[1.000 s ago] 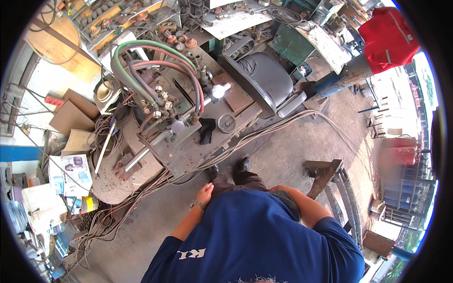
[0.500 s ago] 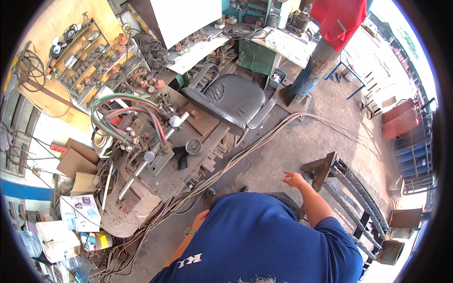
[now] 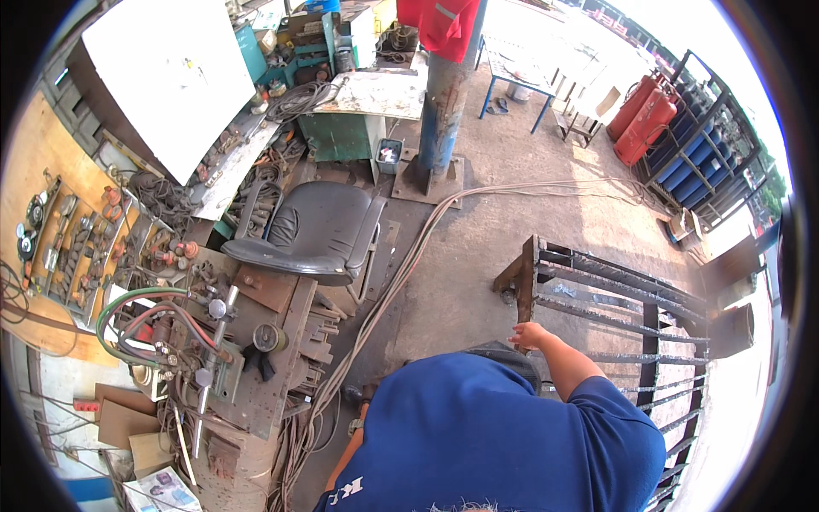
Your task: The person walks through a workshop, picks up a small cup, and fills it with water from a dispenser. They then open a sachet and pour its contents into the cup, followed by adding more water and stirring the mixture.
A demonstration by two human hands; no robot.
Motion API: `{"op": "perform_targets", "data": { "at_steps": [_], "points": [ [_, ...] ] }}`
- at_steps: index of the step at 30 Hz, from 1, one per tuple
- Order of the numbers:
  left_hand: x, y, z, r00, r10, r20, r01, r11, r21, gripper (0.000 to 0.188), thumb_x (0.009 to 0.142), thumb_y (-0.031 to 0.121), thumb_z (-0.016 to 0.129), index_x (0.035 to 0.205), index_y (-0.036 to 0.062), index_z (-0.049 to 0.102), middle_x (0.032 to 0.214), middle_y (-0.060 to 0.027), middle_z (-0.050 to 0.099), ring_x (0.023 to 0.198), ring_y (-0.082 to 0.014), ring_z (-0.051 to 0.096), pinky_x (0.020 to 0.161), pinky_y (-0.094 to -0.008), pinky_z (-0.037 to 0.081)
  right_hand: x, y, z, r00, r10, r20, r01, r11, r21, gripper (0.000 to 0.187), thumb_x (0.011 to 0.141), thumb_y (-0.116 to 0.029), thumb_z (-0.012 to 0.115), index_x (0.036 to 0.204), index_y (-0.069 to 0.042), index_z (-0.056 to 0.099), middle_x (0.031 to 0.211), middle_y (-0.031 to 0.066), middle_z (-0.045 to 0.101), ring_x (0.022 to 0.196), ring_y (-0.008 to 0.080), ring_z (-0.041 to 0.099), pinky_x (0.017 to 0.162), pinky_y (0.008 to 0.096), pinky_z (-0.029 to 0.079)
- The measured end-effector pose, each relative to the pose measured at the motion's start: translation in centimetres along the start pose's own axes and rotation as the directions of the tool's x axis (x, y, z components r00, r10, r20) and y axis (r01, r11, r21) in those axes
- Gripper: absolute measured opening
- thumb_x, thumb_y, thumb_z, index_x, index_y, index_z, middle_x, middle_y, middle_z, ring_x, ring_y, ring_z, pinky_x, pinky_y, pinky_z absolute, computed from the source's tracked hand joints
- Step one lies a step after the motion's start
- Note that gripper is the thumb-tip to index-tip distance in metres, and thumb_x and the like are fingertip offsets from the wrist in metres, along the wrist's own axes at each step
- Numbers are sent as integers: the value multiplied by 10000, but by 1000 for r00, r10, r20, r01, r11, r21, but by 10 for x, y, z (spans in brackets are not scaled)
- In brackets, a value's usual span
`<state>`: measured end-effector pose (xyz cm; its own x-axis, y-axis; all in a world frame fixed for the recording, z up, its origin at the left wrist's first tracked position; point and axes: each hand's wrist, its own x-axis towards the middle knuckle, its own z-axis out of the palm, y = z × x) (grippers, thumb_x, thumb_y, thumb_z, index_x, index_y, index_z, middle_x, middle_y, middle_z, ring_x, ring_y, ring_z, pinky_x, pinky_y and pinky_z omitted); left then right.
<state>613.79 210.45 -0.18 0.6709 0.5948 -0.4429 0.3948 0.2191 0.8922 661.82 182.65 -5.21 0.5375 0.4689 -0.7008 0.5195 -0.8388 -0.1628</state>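
My right hand [image 3: 531, 334] reaches forward beside the near end of a slatted black metal rack [image 3: 653, 320]. Its fingers look loosely apart and nothing shows in them. The hand overlaps the rack's rusty end post [image 3: 529, 277] in view; whether it touches the post I cannot tell. My left hand [image 3: 367, 394] hangs low at my left side, by the dark hoses [image 3: 375, 320] on the floor. It is in shadow and partly behind my body, so its fingers cannot be made out. A watch [image 3: 356, 424] sits on that wrist.
To the left stands a cluttered steel workbench [image 3: 264, 392] with a hose-fed cutting torch rig [image 3: 205, 375]. A black office chair [image 3: 320, 226] stands beyond it. Further off are a blue-grey pillar [image 3: 441, 119], red gas cylinders [image 3: 644, 124] and caged blue cylinders [image 3: 695, 162].
My view has swung to the right, bringing more of the rack and the cylinders in. My right hand is now closer to the rack's end post; my left hand stays low.
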Motion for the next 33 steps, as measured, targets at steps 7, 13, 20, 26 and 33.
{"op": "perform_targets", "data": {
  "at_steps": [7, 13, 20, 26, 33],
  "points": [
    [16, 13, 16, 1000, -25, 8, 24, 996, 83, 185, 964, 58, 616, 1120, -3, 694, 1010, -172, 766, 873, -223, 724, 741, -349, 538, -3, 23, 18, 999, 16, 42, -24, 981, 192, 655, 927, -522, 742, 1445, -134, 635, 1328, 172, 717, 1243, 330, 681, 1066, 389, 537],
    [21, 22, 15, 997, -45, -58, 51, 992, 112, 169, 946, 57, 623, 1085, -3, 695, 1015, -180, 768, 844, -219, 723, 715, -351, 534, 5, 19, 40, 990, -95, 104, 87, 993, 76, 620, 963, -575, 667, 1452, -196, 636, 1300, 172, 725, 1222, 321, 691, 1050, 384, 541],
    [25, 24, 9, 991, -49, -121, 64, 990, 126, 150, 925, 55, 630, 1045, -4, 697, 1021, -188, 770, 811, -214, 721, 684, -353, 529, 35, 8, 28, 991, -106, 87, 104, 994, 28, 607, 981, -581, 641, 1474, -228, 615, 1276, 153, 739, 1209, 316, 695, 1047, 389, 541],
    [-4, 6, -13, 972, -61, -226, 100, 982, 162, 134, 907, 54, 636, 1010, -5, 699, 1025, -196, 772, 783, -210, 719, 658, -355, 525, 54, -22, 5, 987, -134, 90, 132, 991, 37, 607, 953, -585, 678, 1431, -211, 661, 1265, 157, 745, 1206, 323, 698, 1044, 399, 541],
    [-72, -70, -42, 909, 73, -412, 83, 934, 348, 73, 903, 52, 624, 920, -1, 671, 967, -167, 764, 720, -186, 677, 619, -343, 500, 58, -45, -11, 996, -87, 16, 84, 988, 131, 552, 955, -436, 736, 1414, -138, 666, 1199, 155, 769, 1113, 278, 738, 962, 376, 576]
  ]
}}
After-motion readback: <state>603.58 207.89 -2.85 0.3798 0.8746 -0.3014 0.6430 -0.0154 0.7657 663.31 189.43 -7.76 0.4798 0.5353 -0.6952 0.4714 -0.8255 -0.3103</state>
